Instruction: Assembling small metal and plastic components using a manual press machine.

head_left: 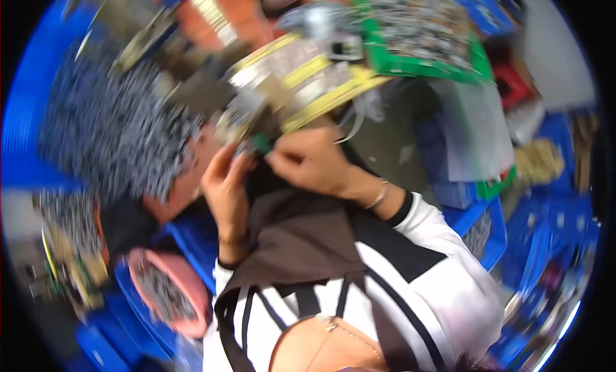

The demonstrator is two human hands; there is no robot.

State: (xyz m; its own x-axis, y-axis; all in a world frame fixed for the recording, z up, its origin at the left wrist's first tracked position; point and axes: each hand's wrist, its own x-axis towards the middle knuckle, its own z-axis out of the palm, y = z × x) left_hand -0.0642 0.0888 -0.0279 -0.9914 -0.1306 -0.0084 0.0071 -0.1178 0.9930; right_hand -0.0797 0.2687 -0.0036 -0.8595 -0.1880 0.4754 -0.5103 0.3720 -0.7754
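The picture is smeared by motion. My left hand and my right hand meet at the middle, fingertips pinched together around a small green part. A thin bracelet sits on my right wrist. Just beyond the fingers stands a yellow-edged holder loaded with grey metal pieces. How the green part is gripped is too blurred to tell exactly.
A large blue bin heaped with small grey parts fills the left. A green tray of similar grey parts lies at the top right. A pink bowl with grey parts sits lower left. Blue crates crowd the right.
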